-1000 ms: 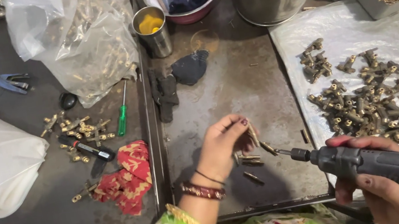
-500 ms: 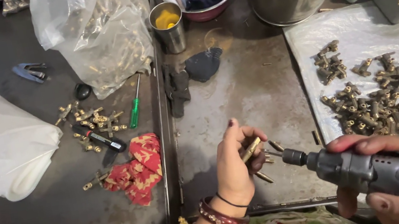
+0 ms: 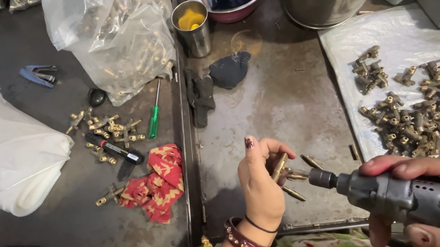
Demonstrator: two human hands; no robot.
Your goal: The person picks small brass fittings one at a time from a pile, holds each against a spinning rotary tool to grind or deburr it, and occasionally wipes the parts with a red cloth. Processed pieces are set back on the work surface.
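Observation:
My left hand (image 3: 263,180) holds a small brass fitting (image 3: 279,167) upright between the fingers, just above the dark metal tray (image 3: 264,104). A few more brass pieces (image 3: 301,178) lie on the tray right below it. My right hand (image 3: 415,186) grips a grey rotary tool (image 3: 423,199), whose tip points left at the held fitting and nearly touches it. A large pile of brass fittings (image 3: 427,112) is spread on a white sheet (image 3: 425,35) to the right.
On the left lie a white folded bag (image 3: 2,154), a red patterned cloth (image 3: 155,182), a green screwdriver (image 3: 154,112), loose brass parts (image 3: 105,131) and a clear bag of parts (image 3: 110,34). A steel cup (image 3: 192,27), bowls and bins stand at the back.
My left hand picked a brass fitting off the tray and raised it. The rotary tool moved left, its tip closing in on the fitting.

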